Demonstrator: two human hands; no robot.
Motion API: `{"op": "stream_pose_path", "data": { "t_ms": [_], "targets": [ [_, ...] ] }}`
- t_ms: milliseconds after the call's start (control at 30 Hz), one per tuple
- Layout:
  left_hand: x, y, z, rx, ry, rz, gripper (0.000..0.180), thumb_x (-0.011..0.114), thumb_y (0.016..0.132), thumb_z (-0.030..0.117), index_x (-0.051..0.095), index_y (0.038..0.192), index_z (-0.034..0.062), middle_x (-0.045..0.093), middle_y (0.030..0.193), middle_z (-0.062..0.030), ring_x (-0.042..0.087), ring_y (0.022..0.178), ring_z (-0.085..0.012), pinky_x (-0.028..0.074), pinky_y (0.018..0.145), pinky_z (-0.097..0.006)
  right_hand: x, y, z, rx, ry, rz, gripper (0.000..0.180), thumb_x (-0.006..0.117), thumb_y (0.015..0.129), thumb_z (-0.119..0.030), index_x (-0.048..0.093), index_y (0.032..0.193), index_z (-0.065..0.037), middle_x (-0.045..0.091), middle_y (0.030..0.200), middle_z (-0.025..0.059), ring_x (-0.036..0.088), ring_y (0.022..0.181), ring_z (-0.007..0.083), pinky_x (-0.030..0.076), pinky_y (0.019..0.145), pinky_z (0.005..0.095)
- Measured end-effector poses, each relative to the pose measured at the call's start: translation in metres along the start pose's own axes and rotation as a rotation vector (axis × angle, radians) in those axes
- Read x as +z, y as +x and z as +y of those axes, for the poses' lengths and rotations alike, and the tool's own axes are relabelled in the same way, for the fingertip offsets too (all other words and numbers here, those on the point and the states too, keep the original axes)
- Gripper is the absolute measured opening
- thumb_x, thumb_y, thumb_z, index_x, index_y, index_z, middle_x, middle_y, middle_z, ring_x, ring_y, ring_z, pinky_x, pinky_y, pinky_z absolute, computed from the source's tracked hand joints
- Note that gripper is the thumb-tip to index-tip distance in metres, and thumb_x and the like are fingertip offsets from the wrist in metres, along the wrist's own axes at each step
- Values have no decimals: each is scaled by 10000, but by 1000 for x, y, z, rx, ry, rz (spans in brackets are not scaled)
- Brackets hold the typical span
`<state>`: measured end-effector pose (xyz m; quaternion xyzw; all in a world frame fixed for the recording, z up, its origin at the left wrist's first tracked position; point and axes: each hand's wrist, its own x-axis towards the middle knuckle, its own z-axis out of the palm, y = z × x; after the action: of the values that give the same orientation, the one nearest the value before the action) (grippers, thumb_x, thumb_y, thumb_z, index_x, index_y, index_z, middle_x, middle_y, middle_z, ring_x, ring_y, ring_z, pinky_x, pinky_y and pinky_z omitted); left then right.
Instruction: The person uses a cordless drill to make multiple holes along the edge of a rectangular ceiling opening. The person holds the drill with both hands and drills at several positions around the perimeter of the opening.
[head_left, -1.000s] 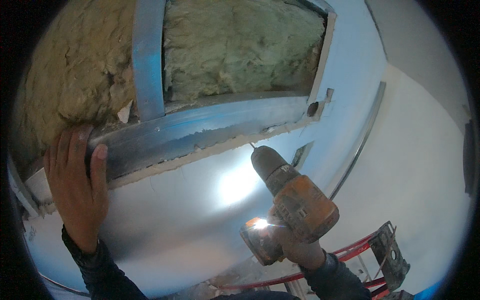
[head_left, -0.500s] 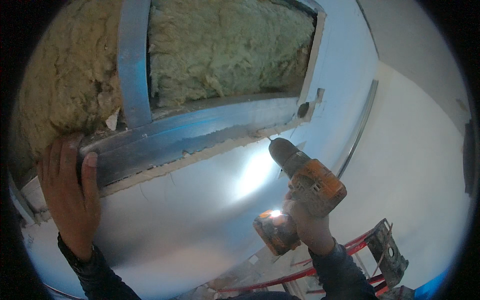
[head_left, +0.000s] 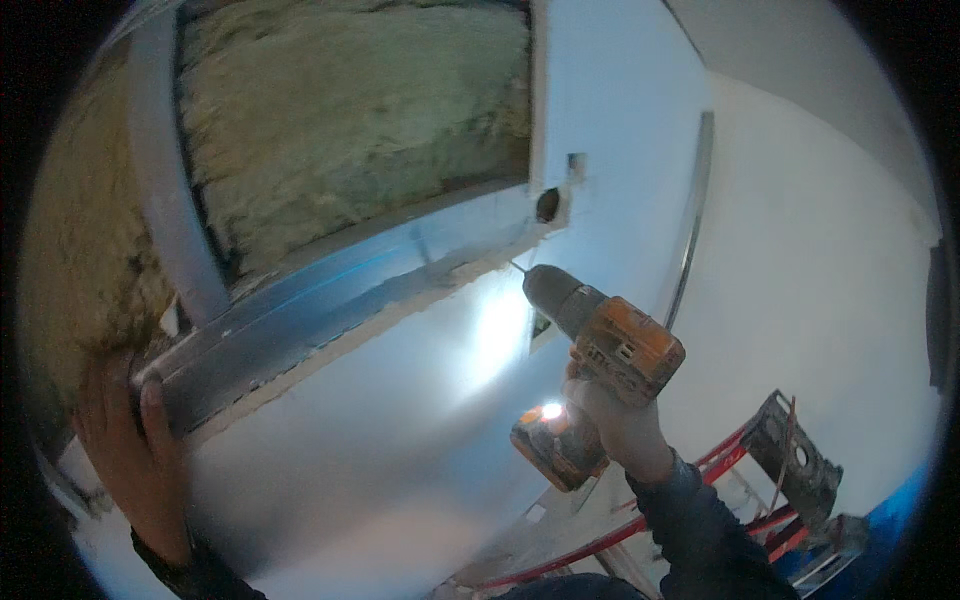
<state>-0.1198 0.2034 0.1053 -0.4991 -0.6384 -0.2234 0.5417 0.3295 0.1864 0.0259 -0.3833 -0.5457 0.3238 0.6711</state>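
Note:
With its fingers wrapped over the left end of a horizontal metal stud (head_left: 330, 310), my left hand (head_left: 130, 440) grips the track at the lower edge of a wall opening. My right hand (head_left: 620, 420) is closed round the handle of an orange and black cordless drill (head_left: 610, 340). The drill points up and to the left, its lamp lit. Its thin bit ends close to the cut lower edge of the plasterboard (head_left: 400, 400), just under the stud; whether it touches cannot be made out. Yellowish mineral wool (head_left: 360, 130) fills the opening above.
An upright metal stud (head_left: 175, 170) divides the insulation. Right of the opening, the board has a round hole (head_left: 548, 205). A metal strip (head_left: 692, 220) runs up the wall corner. At the lower right stands a red ladder (head_left: 730, 455) with a dark top step.
My view has shifted right, so the opening and stud sit farther left. My left hand keeps its grip on the stud's end. The drill bit stays near the board's edge.

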Motion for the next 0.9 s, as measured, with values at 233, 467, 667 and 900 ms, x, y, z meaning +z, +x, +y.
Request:
{"op": "stream_pose_path", "data": {
  "t_ms": [233, 467, 667, 900],
  "targets": [
    [28, -2, -19, 66, -90, 28, 492, 372, 1092, 383, 577, 1356, 22, 546, 1398, -237, 475, 1336, -407, 363, 1127, -524, -33, -17, -6, 226, 80, 96, 302, 663, 897, -55, 559, 1178, -19, 712, 1026, 148, 631, 618, 133, 546, 554, 282],
    [26, -2, -20, -62, -216, 0, 582, 410, 1069, 473, 577, 1358, -3, 545, 1396, -251, 474, 1332, -418, 365, 1124, -517, -77, -48, 13, 421, 227, 76, 351, 631, 926, -153, 516, 1216, 10, 693, 1011, 213, 635, 575, 177, 540, 504, 302],
    [18, 6, -6, -187, -183, 80, 471, 514, 1053, 395, 634, 1265, -9, 579, 1330, -246, 516, 1262, -419, 401, 1086, -507, -99, -44, 22, 246, 255, -5, 377, 662, 921, -181, 535, 1214, 20, 671, 1001, 191, 634, 576, 177, 559, 499, 316],
    [-33, -37, 88, -228, -641, 478, 402, 624, 1000, 256, 566, 1294, -12, 587, 1307, -188, 546, 1252, -341, 413, 1082, -487, -81, -6, 15, 166, 211, -254, 397, 703, 925, -208, 546, 1222, 4, 639, 1028, 141, 644, 610, 179, 586, 519, 325]
  ]
}}
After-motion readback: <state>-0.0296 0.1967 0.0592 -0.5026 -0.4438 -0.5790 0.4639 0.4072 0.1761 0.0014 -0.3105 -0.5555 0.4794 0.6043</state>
